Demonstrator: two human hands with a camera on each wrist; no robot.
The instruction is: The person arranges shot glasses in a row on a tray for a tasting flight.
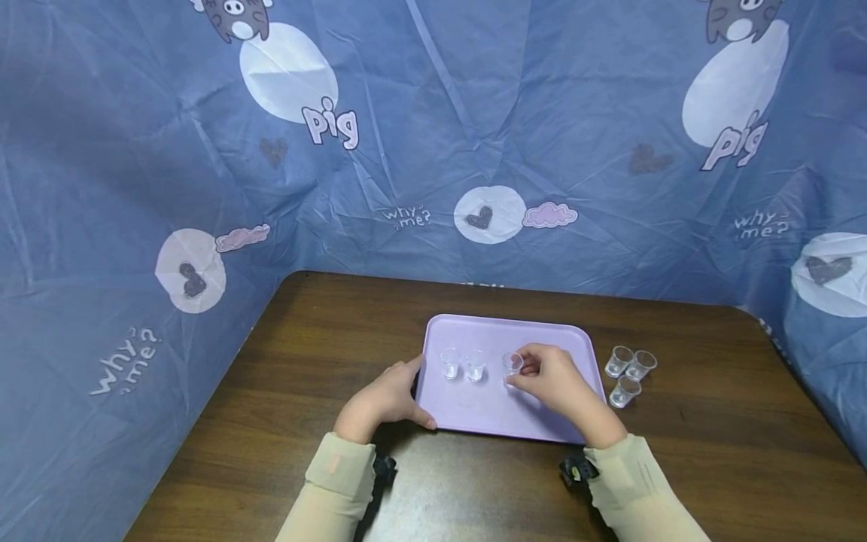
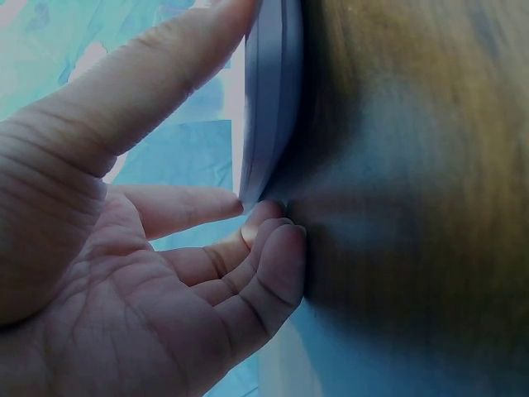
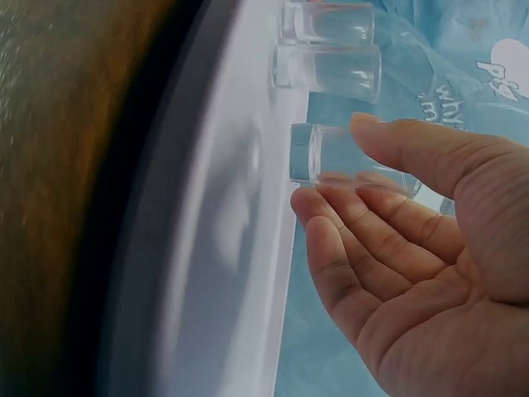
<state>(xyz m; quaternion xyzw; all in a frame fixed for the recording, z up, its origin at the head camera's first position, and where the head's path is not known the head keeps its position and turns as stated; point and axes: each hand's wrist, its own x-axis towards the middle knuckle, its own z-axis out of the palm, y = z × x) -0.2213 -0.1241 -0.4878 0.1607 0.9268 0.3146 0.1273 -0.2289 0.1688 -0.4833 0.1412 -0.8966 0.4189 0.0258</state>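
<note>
My right hand (image 1: pixel 552 380) pinches a small clear shot glass (image 1: pixel 512 364) between thumb and fingers. The glass is upright, and the right wrist view shows its thick base (image 3: pixel 304 153) close above the lilac tray (image 1: pixel 501 421). Two similar glasses stand on the tray to the left, one shot glass (image 1: pixel 476 366) nearer the held one and another shot glass (image 1: pixel 450 363) farther left. At the tray's near left corner rests my left hand (image 1: pixel 386 395), thumb and index finger spread along the rim (image 2: pixel 269 91). Its other fingers (image 2: pixel 281 265) bend loosely by the tabletop.
Right of the tray, three more clear glasses (image 1: pixel 625 392) sit close together on the brown wooden table (image 1: pixel 305 376). A blue printed cloth (image 1: pixel 406 150) hangs behind the table and at both sides.
</note>
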